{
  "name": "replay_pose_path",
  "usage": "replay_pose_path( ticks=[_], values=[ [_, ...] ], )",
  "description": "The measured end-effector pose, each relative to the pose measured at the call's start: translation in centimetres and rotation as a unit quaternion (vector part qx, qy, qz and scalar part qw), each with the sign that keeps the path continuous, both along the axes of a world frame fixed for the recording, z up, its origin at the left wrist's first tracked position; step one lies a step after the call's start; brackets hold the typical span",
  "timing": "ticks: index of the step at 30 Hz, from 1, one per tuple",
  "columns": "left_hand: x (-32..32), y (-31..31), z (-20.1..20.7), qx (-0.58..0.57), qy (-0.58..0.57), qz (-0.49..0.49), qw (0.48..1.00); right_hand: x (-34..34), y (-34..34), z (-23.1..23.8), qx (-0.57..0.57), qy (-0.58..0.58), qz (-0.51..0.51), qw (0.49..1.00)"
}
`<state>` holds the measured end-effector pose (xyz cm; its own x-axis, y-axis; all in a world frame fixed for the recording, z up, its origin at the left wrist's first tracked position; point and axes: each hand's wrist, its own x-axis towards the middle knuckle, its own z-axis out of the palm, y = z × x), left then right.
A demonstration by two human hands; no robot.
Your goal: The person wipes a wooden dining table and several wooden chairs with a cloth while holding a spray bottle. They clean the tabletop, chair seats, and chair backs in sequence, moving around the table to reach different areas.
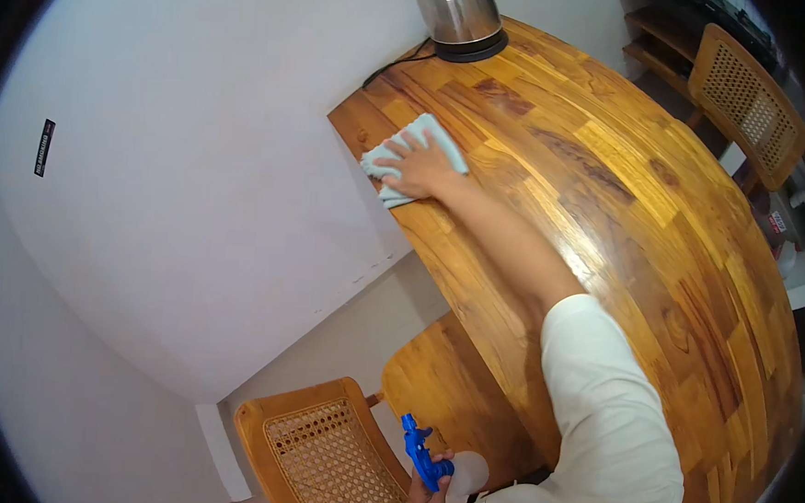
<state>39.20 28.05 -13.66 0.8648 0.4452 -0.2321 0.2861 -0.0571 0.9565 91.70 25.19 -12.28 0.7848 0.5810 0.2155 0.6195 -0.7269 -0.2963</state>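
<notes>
My right hand [419, 167] lies flat with its fingers spread on a folded pale blue cloth [448, 145], pressing it to the wooden tabletop [625, 237] near the edge by the wall. The right arm stretches across the wood in a white short sleeve. Low in the view, below the table edge, my left hand [431, 498] is wrapped round the neck of a spray bottle. The spray bottle [470, 474] has a blue trigger head and a whitish translucent body. Part of it and of the left hand is hidden by the white shirt.
A steel electric kettle [468, 16] stands on its black base at the table's far end, its cord [400, 62] trailing toward the wall. A cane-backed chair [331, 441] is at the near left; another chair [748, 102] stands beyond the table's right side. A white wall [196, 165] fills the left.
</notes>
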Motion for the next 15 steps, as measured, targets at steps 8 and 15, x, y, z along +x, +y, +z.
replay_pose_path(
  ticks=[8, 15],
  values=[
    [-2.0, -0.6, 0.7, -0.078, -0.041, -0.069, 0.994, -0.7, -32.9, -0.9, -0.079, 0.046, -0.427, 0.9],
    [-6.4, -1.5, 0.9, -0.09, -0.103, -0.11, 0.984, -12.3, -22.9, -0.1, -0.147, -0.003, -0.302, 0.942]
  ],
)
